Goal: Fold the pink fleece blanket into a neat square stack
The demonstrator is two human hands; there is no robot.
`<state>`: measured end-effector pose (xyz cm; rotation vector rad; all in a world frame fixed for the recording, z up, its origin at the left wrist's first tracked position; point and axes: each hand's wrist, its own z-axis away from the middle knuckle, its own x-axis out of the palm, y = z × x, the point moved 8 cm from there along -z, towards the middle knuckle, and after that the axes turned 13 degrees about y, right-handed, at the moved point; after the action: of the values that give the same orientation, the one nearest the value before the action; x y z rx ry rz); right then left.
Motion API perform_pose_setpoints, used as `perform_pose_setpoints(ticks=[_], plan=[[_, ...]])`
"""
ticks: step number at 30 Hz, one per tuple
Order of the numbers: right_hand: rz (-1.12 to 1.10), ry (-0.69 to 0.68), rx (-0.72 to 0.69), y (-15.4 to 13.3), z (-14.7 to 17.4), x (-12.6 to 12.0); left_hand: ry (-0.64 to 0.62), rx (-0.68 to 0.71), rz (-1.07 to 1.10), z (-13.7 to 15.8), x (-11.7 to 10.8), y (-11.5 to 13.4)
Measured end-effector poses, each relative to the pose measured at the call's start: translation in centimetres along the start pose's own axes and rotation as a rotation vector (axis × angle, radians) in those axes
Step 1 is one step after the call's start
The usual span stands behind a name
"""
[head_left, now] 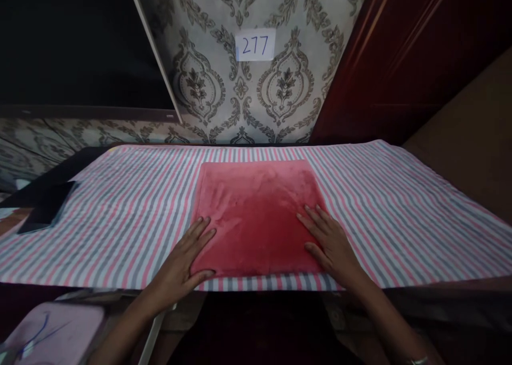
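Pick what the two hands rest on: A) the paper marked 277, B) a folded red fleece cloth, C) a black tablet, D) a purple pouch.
B: the left hand and right hand lie flat, palms down, on the near corners of the red fleece cloth, spread on the striped sheet.

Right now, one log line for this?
left hand: flat on red cloth edge | right hand: flat on cloth | cloth: on striped sheet

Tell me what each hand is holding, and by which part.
Nothing is gripped. The left hand and right hand lie flat, fingers spread, on the near corners of the square red plush cloth.
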<state>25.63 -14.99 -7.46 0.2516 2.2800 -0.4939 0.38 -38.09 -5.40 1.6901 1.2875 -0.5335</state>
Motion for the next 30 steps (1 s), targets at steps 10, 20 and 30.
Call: perform_pose_setpoints(ticks=[10,20,30], plan=[[-0.430,0.135,0.738,10.5,-1.8,0.3,0.297,-1.154,0.800,-3.0,-1.4,-8.8],[-0.867,0.030,1.032,12.6,-7.6,3.8,0.227,-1.159,1.061,-10.1,0.5,-8.6],[-1.022,-0.092,1.205,9.0,-10.6,2.9,0.175,-1.093,1.045,-12.9,0.1,-8.4]])
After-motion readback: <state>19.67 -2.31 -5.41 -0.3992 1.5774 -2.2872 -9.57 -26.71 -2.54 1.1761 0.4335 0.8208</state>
